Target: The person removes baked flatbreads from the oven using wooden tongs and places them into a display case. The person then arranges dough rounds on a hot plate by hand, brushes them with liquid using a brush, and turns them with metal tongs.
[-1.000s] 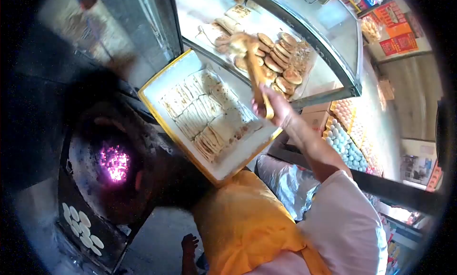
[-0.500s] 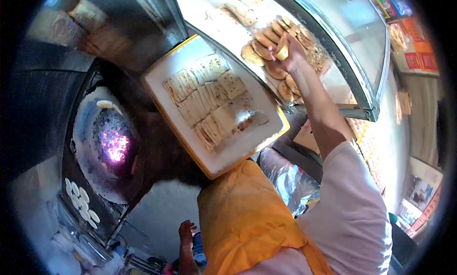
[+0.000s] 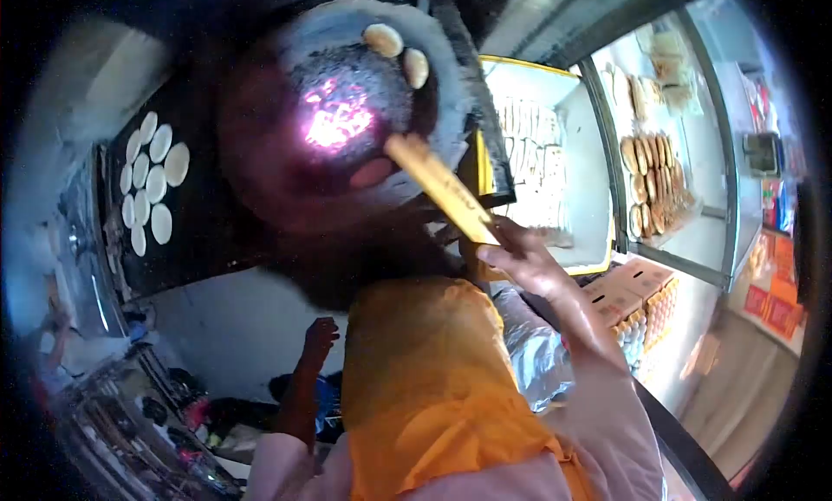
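Note:
My right hand (image 3: pixel 529 258) is closed around a flat yellow wooden stick (image 3: pixel 444 196) with dark markings on it. The stick's far end, slightly blurred, reaches over the inside of a round oven (image 3: pixel 303 198). Glowing coals (image 3: pixel 338 124) lie at the oven's bottom. On its inner wall are two pale flatbreads, an upper one (image 3: pixel 383 40) and a lower one (image 3: pixel 416 68); a reddish oval shape (image 3: pixel 371 173) shows near the stick's tip. Low beside the apron hangs my left hand (image 3: pixel 321 335), fingers curled, with nothing visible in it.
Several pale dough rounds (image 3: pixel 156 185) lie on the black surface left of the oven. To the right stands a yellow-edged white box (image 3: pixel 594 163) of folded flatbreads, then a display case with browned breads (image 3: pixel 650 167). Cartons (image 3: pixel 628 289) stand below it.
My right hand has come from above the breads in the display case back to the oven's right side. The view has swung left, and the wooden stick now shows at length.

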`<state>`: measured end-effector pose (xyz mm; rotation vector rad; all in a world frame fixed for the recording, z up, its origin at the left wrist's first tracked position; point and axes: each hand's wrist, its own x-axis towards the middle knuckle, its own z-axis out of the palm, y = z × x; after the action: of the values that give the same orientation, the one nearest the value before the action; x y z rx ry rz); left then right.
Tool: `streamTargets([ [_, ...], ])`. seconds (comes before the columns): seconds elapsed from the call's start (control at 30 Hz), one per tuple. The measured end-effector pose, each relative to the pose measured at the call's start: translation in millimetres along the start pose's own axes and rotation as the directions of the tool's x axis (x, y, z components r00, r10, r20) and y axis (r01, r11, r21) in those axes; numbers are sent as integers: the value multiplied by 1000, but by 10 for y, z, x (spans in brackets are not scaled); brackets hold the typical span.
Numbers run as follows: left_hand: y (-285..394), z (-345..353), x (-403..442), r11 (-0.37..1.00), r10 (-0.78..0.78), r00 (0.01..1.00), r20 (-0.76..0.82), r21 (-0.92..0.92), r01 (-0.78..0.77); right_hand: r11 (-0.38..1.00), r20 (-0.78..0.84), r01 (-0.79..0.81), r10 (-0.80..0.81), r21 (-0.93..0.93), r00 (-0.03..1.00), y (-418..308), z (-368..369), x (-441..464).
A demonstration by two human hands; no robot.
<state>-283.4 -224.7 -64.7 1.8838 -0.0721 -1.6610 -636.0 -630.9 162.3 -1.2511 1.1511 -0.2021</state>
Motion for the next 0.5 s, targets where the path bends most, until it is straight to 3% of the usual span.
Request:
streamTargets([
  [0.07, -355, -502, 162, 915, 46, 989, 140, -404, 14, 913, 95, -151, 201, -379, 975, -423, 255, 162],
  [0.1, -481, -621, 110, 906, 40, 989, 145, -422, 25, 863, 146, -84, 180, -499, 973, -340, 292, 356],
  [0.17, -465, -712, -143, 924, 80, 997, -22, -373, -82, 751, 164, -111, 281, -650, 946, -794, 370, 627],
  [0.23, -615, -798, -186, 881, 2, 999, 32, -473, 14, 574, 221, -36, 372, -818, 901, -1303, 436, 981],
  [0.3, -587, -662, -346, 944, -253, 940, -229, -271, 188, 145, 458, 438, 393, -887, 798, -1096, 88, 1645],
  [0.33, -879, -721, -358, 932, -196, 965, -172, -340, 129, -62, 565, 634, 393, -771, 725, -998, -81, 1973],
  [0.37, -1228, -741, -430, 918, -227, 960, -165, -367, 154, 109, 323, 314, 523, -943, 789, -1094, 22, 2156],
  [0.4, -1448, -723, -435, 935, 276, 927, -253, 296, -197, 190, 55, -78, 611, -979, 790, -1203, 128, 2341],
  [0.43, -1639, -697, -417, 428, 680, 733, -5, 814, -392, 183, -10, -160, 629, -970, 777, -1392, 339, 2272],
  [0.47, -1782, -671, -393, 443, 677, 736, -15, 807, -390, 175, -75, -241, 644, -955, 762, -1581, 550, 2204],
  [0.5, -1918, -637, -355, 776, 404, 907, -116, 568, -273, 290, -30, -317, 694, -903, 720, -1545, 570, 2251],
])
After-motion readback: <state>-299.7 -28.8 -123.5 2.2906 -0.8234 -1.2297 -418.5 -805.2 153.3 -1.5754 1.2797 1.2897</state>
